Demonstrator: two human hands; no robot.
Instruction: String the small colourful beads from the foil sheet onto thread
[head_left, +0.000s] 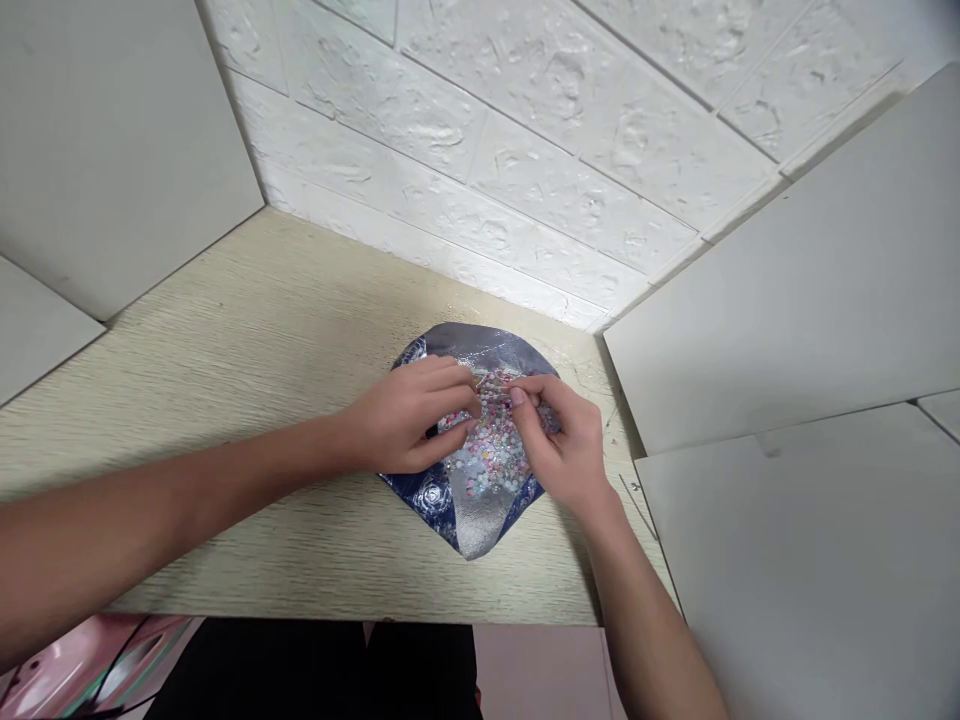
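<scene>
A pile of small mixed beads [491, 460], mostly white, pink and pale blue, lies on a shiny silver and dark blue sheet [474, 530] on the table. Over the left part of the pile, my left hand [431, 415] is closed with its fingers curled; what it holds, if anything, is too small to make out. My right hand [566, 440] pinches something tiny between thumb and forefinger at the right side of the beads. The fingertips of both hands are close together but apart.
The sheet rests on a pale wood-grain table [285, 540]. Behind rises a white brick-patterned wall [480, 170]. White panels stand at the left [127, 130] and right [795, 280]. Thin wire-like pieces [637, 505] lie near the right edge. Something pink [75, 665] shows below the table.
</scene>
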